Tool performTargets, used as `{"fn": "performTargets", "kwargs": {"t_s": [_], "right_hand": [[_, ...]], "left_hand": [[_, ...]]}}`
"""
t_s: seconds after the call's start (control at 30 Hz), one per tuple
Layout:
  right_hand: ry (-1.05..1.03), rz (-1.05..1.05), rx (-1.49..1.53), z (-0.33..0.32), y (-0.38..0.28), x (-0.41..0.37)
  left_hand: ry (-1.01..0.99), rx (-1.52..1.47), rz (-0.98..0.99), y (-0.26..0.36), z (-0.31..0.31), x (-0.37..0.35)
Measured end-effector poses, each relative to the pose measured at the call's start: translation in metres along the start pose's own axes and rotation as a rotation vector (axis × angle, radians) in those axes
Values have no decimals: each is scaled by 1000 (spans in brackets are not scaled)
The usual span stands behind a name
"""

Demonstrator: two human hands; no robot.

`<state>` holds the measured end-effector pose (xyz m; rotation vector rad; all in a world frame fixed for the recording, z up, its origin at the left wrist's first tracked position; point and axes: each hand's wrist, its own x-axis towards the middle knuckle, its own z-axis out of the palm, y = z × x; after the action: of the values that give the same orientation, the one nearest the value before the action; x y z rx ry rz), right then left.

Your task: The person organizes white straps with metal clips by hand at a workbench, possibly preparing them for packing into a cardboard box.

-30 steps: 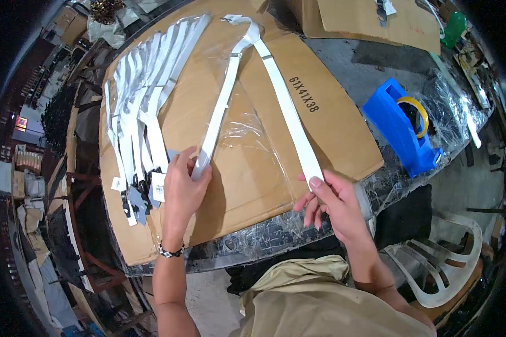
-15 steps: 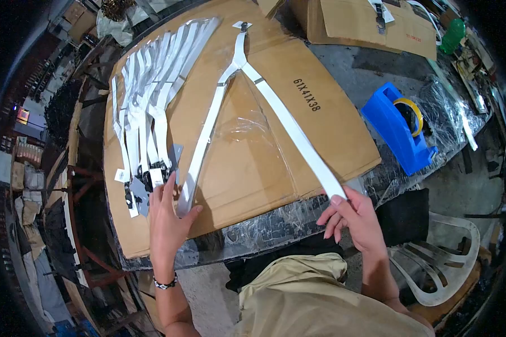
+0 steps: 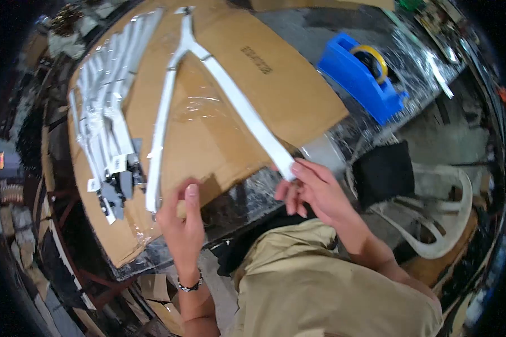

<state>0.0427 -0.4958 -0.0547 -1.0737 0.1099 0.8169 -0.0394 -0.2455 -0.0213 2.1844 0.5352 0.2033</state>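
Observation:
A pair of white Y-shaped suspenders (image 3: 239, 101) lies spread on the cardboard sheet (image 3: 208, 129), its top clip at the far edge. My right hand (image 3: 315, 191) pinches the lower end of the right strap between thumb and fingers, at the sheet's near edge. Beside the lower end of the left strap, my left hand (image 3: 181, 224) is raised with thumb up and fingers loosely curled, partly hidden; nothing shows in it. To the left lies a stack of more white suspenders (image 3: 109, 84), with black clips and grey and white tags at their near ends.
A blue tape dispenser (image 3: 357, 78) with a yellow-rimmed roll stands at the right on the plastic-wrapped table (image 3: 298, 39). A chair (image 3: 450, 224) with a black cloth (image 3: 383, 174) on it stands at the right. Shelving and clutter run along the left.
My view has swung, so the table sits further left and up. My left hand has come away from the left strap's end, its fingers curling. My right hand still holds its strap end.

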Motion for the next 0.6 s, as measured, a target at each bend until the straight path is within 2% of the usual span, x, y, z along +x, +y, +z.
{"fn": "performTargets", "kwargs": {"t_s": [0.03,0.07,0.13,0.23,0.33,0.37,0.4,0.47,0.57,0.6], "right_hand": [[-27,6,1,5,4,0],[-64,7,-5,10,7,2],[-76,7,-80,18,13,2],[-9,-134,-417,24,11,-10],[130,-421,-969,12,-1,-35],[214,-317,-876,9,-9,-43],[289,-279,-927,-3,-13,-47],[530,-535,-1061,-31,-13,-43],[663,-622,-1260,-59,-20,-32],[672,-586,-1307,-62,-22,-29]], "left_hand": [[-94,-317,-28,-2,22,-3],[-268,-551,-149,13,37,-7],[-340,-719,-158,19,69,-8],[-464,-797,-202,25,89,5],[-448,-1047,-283,21,102,6],[-443,-1074,-290,19,104,5],[-449,-1074,-288,16,103,5],[-460,-1070,-284,11,97,4],[-455,-1055,-276,12,97,6],[-451,-1062,-273,12,97,5]]}}
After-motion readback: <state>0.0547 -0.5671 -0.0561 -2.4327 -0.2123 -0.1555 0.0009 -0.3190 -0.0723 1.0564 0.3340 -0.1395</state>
